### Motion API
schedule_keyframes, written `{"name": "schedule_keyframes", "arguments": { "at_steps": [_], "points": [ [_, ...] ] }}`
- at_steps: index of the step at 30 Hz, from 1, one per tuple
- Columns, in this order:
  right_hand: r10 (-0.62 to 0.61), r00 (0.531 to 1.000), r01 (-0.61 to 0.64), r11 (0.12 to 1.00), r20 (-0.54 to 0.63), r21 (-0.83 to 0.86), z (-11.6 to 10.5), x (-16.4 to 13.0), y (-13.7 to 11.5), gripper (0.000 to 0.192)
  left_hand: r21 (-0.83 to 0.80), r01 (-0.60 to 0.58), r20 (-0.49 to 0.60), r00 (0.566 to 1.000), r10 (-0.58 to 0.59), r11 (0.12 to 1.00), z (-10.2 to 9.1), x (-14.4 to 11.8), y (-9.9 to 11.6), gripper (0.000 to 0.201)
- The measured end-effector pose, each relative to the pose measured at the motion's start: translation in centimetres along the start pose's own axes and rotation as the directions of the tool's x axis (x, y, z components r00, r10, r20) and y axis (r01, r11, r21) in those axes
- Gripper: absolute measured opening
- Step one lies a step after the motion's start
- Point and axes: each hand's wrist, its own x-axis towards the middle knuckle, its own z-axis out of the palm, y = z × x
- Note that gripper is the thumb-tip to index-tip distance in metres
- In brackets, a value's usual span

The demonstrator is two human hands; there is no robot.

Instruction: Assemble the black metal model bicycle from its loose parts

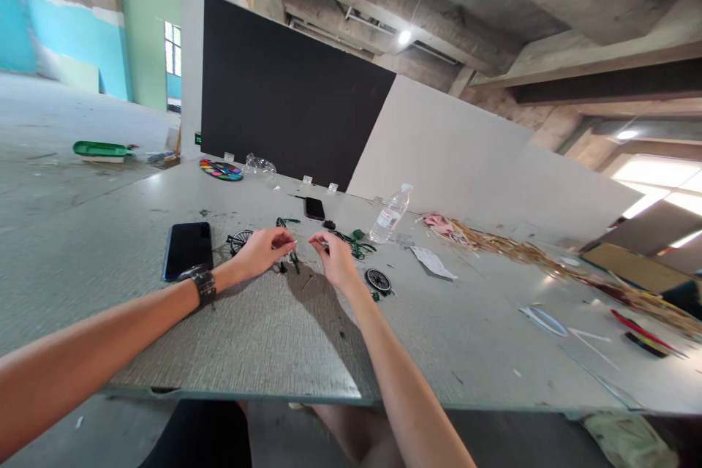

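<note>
Head view. I am holding both hands over the middle of the table (263, 336), fingertips nearly meeting. My left hand (263, 248), a dark watch (202, 281) on its wrist, is pinching a small pale part (294, 242) between thumb and forefinger; the part is too small to identify. My right hand (334, 257) is closing its fingers toward the same point from 3 o'clock; I cannot tell whether its grip is clenched on anything.

Small green and black model pieces are lying around the hands: a spoked wheel (240, 240) at 9 o'clock of the left hand, just beside it; a green frame piece (359, 246) at 1 o'clock of the right hand; a second wheel (378, 280) at 4 o'clock of the right hand, flat on the table.

A phone (188, 248) is lying face up at 9 o'clock of the first wheel. A smaller phone (314, 208) is lying at 12 o'clock of the hands. A bottle (390, 215) is standing at 2 o'clock, leaning in the picture. A paint palette (221, 170) is sitting near the far edge at 11 o'clock. Straw-like strips (493, 241) are stretching away at 3 o'clock.
</note>
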Motion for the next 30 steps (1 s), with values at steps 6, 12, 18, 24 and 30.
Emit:
{"name": "schedule_keyframes", "arguments": {
  "at_steps": [6,12,18,24,30],
  "points": [
    [-0.004,0.999,0.007,0.996,-0.032,0.092,0.08,-0.02,-0.83,0.016,-0.032,0.0,0.02,1.0,0.001,0.999,0.01,-0.05,0.09,0.017],
    [-0.039,0.999,0.037,0.994,0.015,0.102,0.43,-0.01,-0.9,0.013,0.007,-0.038,0.04,0.998,0.038,0.999,0.0,-0.15,0.17,0.019],
    [-0.029,1.0,0.028,0.996,0.005,0.088,0.38,-0.15,-0.7,0.014,-0.021,-0.02,0.032,0.999,0.021,1.0,0.0,-0.13,0.09,0.02],
    [-0.072,0.996,0.065,0.989,0.051,0.133,0.64,-0.16,-0.69,0.015,-0.017,-0.045,0.043,0.998,0.046,0.999,0.18,-0.07,-0.49,0.019],
    [-0.073,0.997,0.072,0.993,0.0,0.098,0.65,-0.1,-0.38,0.017,-0.045,-0.073,0.008,0.997,0.073,0.996,0.32,-0.07,-0.76,0.019]
  ]
}}
